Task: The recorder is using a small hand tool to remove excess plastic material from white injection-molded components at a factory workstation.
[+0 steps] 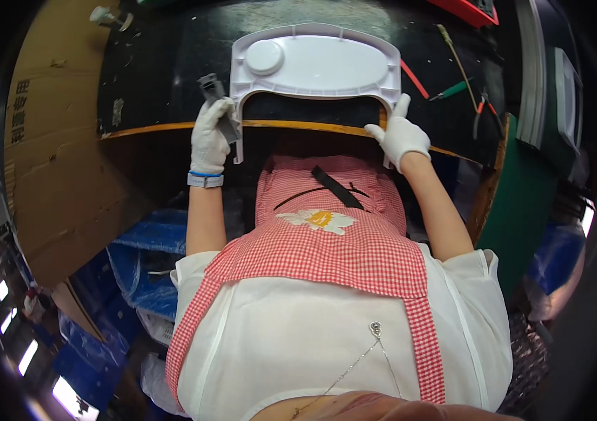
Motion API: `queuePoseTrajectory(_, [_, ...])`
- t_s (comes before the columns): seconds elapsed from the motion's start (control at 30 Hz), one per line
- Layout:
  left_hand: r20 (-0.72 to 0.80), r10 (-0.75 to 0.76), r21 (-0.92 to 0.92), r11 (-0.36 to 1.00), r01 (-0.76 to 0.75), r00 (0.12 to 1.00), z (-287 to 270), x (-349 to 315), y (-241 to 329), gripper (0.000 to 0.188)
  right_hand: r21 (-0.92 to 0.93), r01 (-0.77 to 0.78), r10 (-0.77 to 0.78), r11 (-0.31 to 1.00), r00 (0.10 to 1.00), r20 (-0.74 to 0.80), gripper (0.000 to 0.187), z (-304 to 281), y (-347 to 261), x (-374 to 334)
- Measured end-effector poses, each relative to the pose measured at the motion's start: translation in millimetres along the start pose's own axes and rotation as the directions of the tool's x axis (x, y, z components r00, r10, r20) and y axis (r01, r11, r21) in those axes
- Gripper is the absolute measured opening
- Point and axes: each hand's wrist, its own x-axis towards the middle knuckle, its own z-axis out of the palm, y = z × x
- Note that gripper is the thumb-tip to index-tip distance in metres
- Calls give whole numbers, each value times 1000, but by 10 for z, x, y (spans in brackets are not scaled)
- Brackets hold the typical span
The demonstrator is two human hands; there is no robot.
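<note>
A white plastic tray-shaped part (316, 64) with a round recess at its left lies over the table's near edge, its two legs pointing toward me. My left hand (211, 137), in a white glove, is closed round a slim grey plastic piece (227, 127) beside the tray's left leg. The grey piece sticks out above and below the fingers. At the right leg, my gloved right hand (403, 137) holds the tray, thumb across the leg and index finger stretched along its outer side. The other fingers of that hand are mostly hidden.
On the dark table (165, 77) lie a red strip (414, 78), a green-handled tool (450, 90), a thin stick (457, 59) and red-handled pliers (481, 112). Cardboard (60, 140) stands at the left, a green panel (516, 189) at the right. A blue crate (126, 259) sits below left.
</note>
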Motion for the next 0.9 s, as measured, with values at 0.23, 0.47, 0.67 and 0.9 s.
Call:
queuePoseTrajectory(0.23, [-135,162,967,-192,165,978,544,-395,234,67,3,-21,21,1000,1000,-17,100,26,12,40])
queuePoseTrajectory(0.47, [-153,31,817,-559,144,988,508,-112,243,69,21,-10,10,1000,1000,-13,97,63,18,70])
queuePoseTrajectory(0.67, [-202,-81,861,-489,138,976,583,-185,161,84,51,10,-8,999,999,-47,95,112,31,44])
queuePoseTrajectory(0.9, [-322,-116,938,97,334,939,561,-130,48,80,62,64,-51,996,980,-195,79,384,289,125])
